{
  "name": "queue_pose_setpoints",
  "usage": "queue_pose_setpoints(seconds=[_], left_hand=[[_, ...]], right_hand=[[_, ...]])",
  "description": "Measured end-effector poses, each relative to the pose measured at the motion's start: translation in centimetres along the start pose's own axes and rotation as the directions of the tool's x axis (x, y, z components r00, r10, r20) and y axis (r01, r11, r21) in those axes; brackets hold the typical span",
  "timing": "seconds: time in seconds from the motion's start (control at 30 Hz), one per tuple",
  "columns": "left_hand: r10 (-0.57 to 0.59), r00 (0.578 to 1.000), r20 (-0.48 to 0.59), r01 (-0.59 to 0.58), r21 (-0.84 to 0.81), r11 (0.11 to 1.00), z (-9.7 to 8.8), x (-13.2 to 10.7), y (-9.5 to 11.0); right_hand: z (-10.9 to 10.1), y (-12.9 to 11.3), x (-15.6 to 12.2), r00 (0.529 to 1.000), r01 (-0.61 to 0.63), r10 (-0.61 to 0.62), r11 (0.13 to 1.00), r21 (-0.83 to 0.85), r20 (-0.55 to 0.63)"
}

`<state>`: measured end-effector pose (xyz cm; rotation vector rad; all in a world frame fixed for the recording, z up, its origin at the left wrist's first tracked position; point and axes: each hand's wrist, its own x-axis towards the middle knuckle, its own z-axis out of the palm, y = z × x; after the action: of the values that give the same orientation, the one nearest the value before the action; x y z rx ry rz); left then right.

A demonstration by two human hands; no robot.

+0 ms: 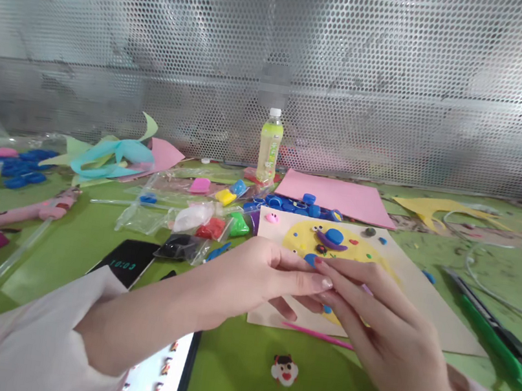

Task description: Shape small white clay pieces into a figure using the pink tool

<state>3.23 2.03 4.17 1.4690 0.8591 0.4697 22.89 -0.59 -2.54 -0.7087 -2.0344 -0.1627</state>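
In the head view, my left hand [253, 279] and my right hand [382, 331] meet at their fingertips above the front of a sheet of cream paper [438, 323]. Both hands have their fingers pressed together; anything small between them is hidden. On the paper lies a yellow clay shape [301, 234] bearing a blue and purple clay hat [333, 238] and small coloured dots, partly covered by my hands. Below my fingers, a small white clay face [284, 370] with dark hair and a red mouth rests on the green mat. A thin pink stick [318, 336] lies along the paper's front edge.
A tablet [160, 376] showing small figures and a phone [126, 261] lie by my left arm. Bagged coloured clay [193, 218] sits behind them. A drink bottle [269, 148] stands at the back. At right lies a green utility knife [495, 335].
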Motion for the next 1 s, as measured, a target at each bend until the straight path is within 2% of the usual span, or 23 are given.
queue_pose_setpoints(seconds=[0.2,0.53,0.73,0.87,1.0], left_hand=[[0.014,0.999,-0.039,-0.012,0.034,0.999,-0.12,0.11,0.08],[0.047,0.999,-0.02,-0.045,0.074,0.996,-0.41,0.16,-0.27],[0.011,1.0,0.029,-0.014,0.125,0.992,-0.67,-0.06,0.15],[-0.012,1.0,-0.005,0.013,0.173,0.985,-0.77,-0.09,0.28],[-0.005,1.0,-0.011,0.007,0.192,0.981,-0.86,0.06,0.31]], right_hand=[[-0.1,-0.16,0.24,0.999,-0.024,0.025,1.0,0.014,-0.047],[-0.27,-0.36,0.32,0.994,-0.082,0.086,0.994,0.068,-0.061],[-0.41,-0.43,0.74,0.995,-0.057,0.061,0.997,0.056,-0.079],[-0.61,-0.53,0.82,0.997,-0.054,0.054,0.999,0.004,-0.061],[-0.68,-0.64,0.76,0.997,-0.047,0.048,0.999,0.024,-0.057]])
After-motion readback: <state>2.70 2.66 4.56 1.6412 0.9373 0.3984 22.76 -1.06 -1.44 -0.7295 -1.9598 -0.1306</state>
